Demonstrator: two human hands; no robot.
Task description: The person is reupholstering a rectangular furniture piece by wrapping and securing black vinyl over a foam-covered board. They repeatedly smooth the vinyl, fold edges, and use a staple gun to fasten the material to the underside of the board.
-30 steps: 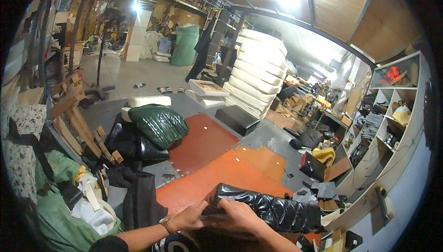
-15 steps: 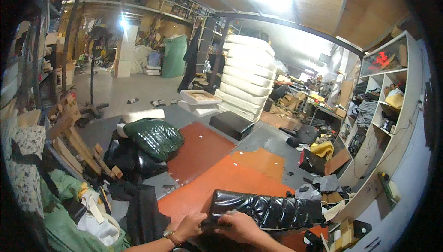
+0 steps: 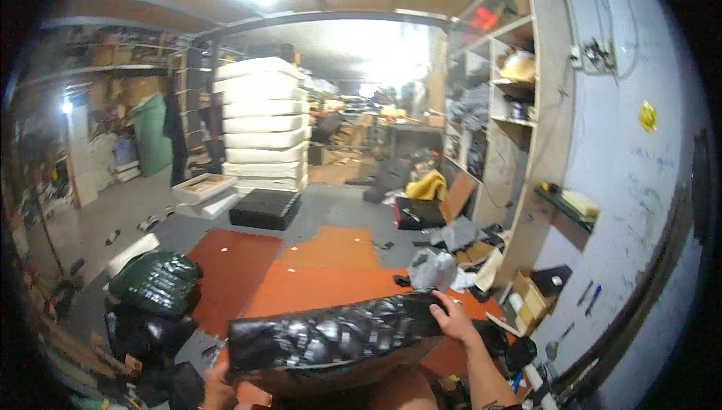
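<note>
Far left: I see a green quilted cushion (image 3: 154, 282) lying on the floor beside dark bags, well apart from my hands.
Left hand: my left hand (image 3: 216, 389) comes up from the lower edge and grips the left end of a black glossy cushion (image 3: 331, 332); the fingers are mostly hidden behind it, so I can only tell they are closed on it.
Held thing: the black glossy cushion is long and wrinkled, lifted level in front of me between both hands, above the orange mat (image 3: 331, 282).
Middle background: a tall stack of white foam slabs (image 3: 263, 121) stands on the floor, with a flat black pad (image 3: 265, 208) just in front of it.
Right hand: my right hand (image 3: 455, 318) clasps the cushion's right end, fingers curled over its top edge.
Right side: a wooden shelf unit (image 3: 511, 109) stands against a white wall (image 3: 632, 162), with loose scraps heaped at its foot.
</note>
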